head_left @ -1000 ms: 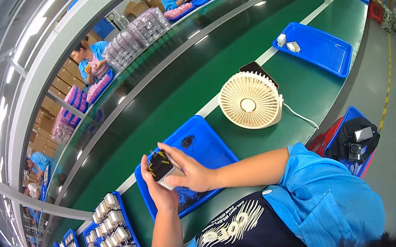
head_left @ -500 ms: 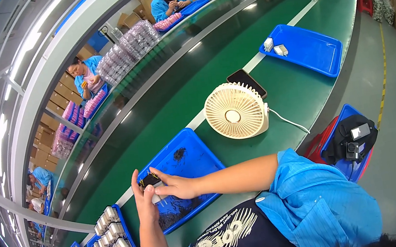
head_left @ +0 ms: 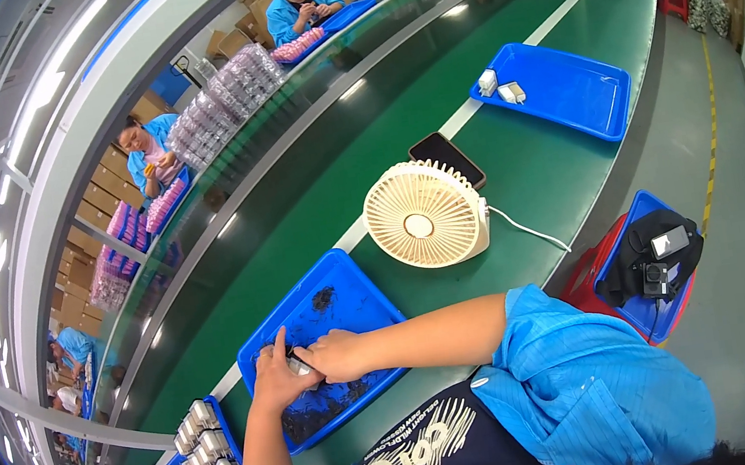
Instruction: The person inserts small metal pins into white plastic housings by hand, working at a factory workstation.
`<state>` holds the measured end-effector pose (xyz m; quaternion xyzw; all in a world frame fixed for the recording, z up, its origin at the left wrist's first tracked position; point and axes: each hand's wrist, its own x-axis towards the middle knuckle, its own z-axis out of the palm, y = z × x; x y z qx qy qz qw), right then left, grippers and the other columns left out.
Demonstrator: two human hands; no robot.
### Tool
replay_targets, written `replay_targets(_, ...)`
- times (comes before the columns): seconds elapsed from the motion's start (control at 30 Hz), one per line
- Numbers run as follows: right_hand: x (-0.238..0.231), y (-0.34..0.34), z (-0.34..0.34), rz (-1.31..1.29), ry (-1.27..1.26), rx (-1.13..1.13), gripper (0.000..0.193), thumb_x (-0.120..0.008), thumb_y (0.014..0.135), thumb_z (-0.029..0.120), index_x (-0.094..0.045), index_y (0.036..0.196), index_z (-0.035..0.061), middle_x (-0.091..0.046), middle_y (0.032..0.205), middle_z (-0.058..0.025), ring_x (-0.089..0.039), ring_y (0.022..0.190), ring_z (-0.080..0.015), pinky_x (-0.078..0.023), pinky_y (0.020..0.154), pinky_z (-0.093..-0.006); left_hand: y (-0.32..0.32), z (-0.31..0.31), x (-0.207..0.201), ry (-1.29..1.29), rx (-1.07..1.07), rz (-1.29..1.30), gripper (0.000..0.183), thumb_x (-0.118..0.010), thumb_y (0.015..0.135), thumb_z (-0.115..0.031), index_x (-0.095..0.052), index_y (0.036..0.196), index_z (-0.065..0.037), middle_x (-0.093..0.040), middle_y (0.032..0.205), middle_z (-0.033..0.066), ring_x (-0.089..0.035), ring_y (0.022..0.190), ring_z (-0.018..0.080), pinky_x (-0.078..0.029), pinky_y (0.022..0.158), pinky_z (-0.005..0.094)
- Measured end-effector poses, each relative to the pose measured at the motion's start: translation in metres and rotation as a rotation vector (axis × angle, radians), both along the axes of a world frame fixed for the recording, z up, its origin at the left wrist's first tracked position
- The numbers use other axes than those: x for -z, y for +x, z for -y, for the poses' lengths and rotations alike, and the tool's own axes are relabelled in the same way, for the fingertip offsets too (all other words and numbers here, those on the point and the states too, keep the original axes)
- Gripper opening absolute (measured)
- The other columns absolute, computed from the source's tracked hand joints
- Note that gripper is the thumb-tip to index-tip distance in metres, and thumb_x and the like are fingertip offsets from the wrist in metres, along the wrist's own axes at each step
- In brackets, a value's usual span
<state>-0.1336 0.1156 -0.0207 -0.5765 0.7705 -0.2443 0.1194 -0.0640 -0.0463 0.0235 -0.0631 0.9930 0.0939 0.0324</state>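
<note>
Over a blue tray (head_left: 353,296) my two hands meet around a small white block-shaped part (head_left: 299,366), mostly covered by fingers. My left hand (head_left: 276,379) is closed around the part, its index finger stretched upward. Pressed up against it from the right, my right hand (head_left: 338,356) has its fingers curled in, and a bit of something dark shows at its fingertips. What exactly the right fingers grip is hidden. Small dark, thin pieces (head_left: 323,298) lie in a clump and scattered across the tray bottom.
A cream fan (head_left: 419,224) with a white cable stands right of the tray, a phone (head_left: 447,159) behind it. Another blue tray (head_left: 567,99) bears two white parts. White parts (head_left: 203,457) fill a tray at left. A red stool (head_left: 589,270) stands at right. Co-workers sit opposite.
My hands have turned and closed in on the white part, hiding most of it. The right fingers, spread before, are now curled. The whole view has shifted slightly.
</note>
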Motion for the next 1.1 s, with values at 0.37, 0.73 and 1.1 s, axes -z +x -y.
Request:
replay_targets(0.37,0.012,0.011,0.008,-0.060,-0.097,-0.007,0.060,-0.053,0.085,0.013,-0.032,0.138,-0.0076,-0.052,0.125,-0.0213,-0.053,0.110,-0.0348,-0.040,0.091,-0.0478,0.005,-0.004,0.006,-0.071,-0.086,0.073,0.109,-0.082,0.057,-0.036,-0.026,0.146,-0.008,-0.033,0.137,0.0347,-0.036,0.128,0.0470,-0.032,0.107,0.0483)
replay_targets(0.73,0.007,0.016,0.014,-0.153,-0.153,-0.014,0.060,-0.057,0.081,0.017,-0.039,0.132,-0.0096,-0.055,0.116,-0.0232,-0.060,0.099,-0.0322,-0.044,0.082,-0.0450,0.036,0.048,0.010,0.471,-0.048,-0.126,0.074,-0.069,0.082,-0.023,-0.032,0.143,-0.004,-0.043,0.139,0.0169,-0.043,0.128,0.0285,-0.037,0.104,0.0372)
replay_targets(1.1,0.022,0.010,0.030,-0.272,-0.245,-0.074,0.030,-0.048,0.086,0.018,-0.059,0.103,-0.0036,-0.068,0.084,-0.0169,-0.069,0.074,-0.0283,-0.051,0.064,-0.0441,0.030,0.019,0.013,0.103,-0.127,-0.132,0.050,-0.051,0.093,-0.013,-0.037,0.140,-0.005,-0.061,0.112,0.0164,-0.060,0.096,0.0233,-0.047,0.086,0.0345)
